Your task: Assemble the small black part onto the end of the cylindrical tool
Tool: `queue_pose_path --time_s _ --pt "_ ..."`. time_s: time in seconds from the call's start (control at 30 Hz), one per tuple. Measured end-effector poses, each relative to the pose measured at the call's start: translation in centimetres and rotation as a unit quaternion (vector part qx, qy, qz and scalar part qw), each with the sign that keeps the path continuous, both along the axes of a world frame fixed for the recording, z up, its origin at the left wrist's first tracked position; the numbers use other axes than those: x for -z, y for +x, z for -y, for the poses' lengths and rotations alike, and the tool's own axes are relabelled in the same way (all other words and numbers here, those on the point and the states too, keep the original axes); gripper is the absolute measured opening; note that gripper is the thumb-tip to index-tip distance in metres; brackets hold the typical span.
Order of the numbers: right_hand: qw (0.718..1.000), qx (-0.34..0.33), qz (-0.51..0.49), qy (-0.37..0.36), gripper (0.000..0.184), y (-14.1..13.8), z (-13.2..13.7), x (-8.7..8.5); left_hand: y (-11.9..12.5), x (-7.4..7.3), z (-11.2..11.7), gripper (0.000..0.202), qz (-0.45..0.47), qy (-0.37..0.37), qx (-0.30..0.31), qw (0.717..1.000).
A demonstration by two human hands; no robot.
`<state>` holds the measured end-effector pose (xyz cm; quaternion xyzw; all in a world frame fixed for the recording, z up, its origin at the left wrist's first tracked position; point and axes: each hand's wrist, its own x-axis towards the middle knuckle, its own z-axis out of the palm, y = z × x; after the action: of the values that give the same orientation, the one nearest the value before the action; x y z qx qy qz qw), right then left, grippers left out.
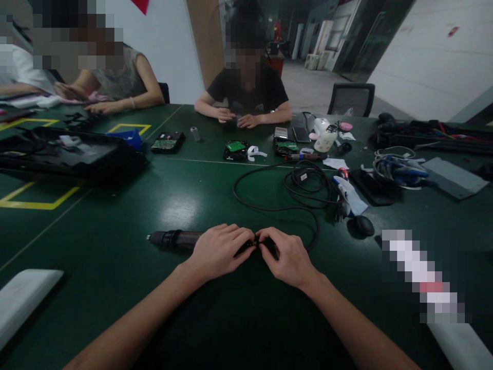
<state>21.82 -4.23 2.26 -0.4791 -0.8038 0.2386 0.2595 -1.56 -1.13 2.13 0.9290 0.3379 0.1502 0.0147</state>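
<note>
On the green table lies an electric screwdriver (175, 239), its bit pointing left. My left hand (221, 249) is wrapped over the tool's rear half, thumb and fingers closed near its tail end. Facing it, my right hand (287, 256) pinches a small dark piece at that tail end, where a black cable (316, 234) appears to meet the tool. The fingertips of both hands nearly touch, so the joint between them is mostly hidden. From behind my right hand, the cable loops across the table to a coil (308, 180).
Opposite me, a person (246, 87) handles a small part; another person (115, 77) works at the left. Green circuit boards (234, 146) lie beyond my hands. A black housing (65, 154) stands left, a phone-like black slab (372, 187) right. White panels (29, 295) flank my arms.
</note>
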Motion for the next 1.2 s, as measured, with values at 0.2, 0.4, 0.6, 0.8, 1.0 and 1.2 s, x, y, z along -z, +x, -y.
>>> queue_pose_path --time_s 0.2,0.4,0.6,0.8,1.0,1.2 --pt "1.0 -0.001 0.0 -0.005 0.011 0.0 0.0 0.0 0.0 -0.2 0.0 0.027 0.012 -0.008 0.027 1.0" --pt "1.0 0.001 0.006 -0.001 0.01 0.0 0.0 0.0 0.0 0.0 -0.1 0.023 0.01 -0.01 -0.004 1.0" --pt "1.0 0.006 0.007 0.002 0.01 0.0 0.1 0.2 0.1 0.4 0.0 0.025 0.013 0.005 -0.016 1.0" --pt "1.0 0.002 0.001 0.006 0.012 0.0 0.0 0.1 0.0 -0.8 0.1 0.031 0.044 -0.045 0.022 0.998" --pt "1.0 -0.003 0.013 0.0 0.016 0.0 0.0 0.2 0.1 -3.0 0.0 0.038 0.021 -0.063 0.072 0.995" --pt "1.0 -0.003 0.024 0.004 0.015 0.0 0.0 0.2 0.5 -2.3 -0.1 0.04 0.038 -0.094 0.09 0.991"
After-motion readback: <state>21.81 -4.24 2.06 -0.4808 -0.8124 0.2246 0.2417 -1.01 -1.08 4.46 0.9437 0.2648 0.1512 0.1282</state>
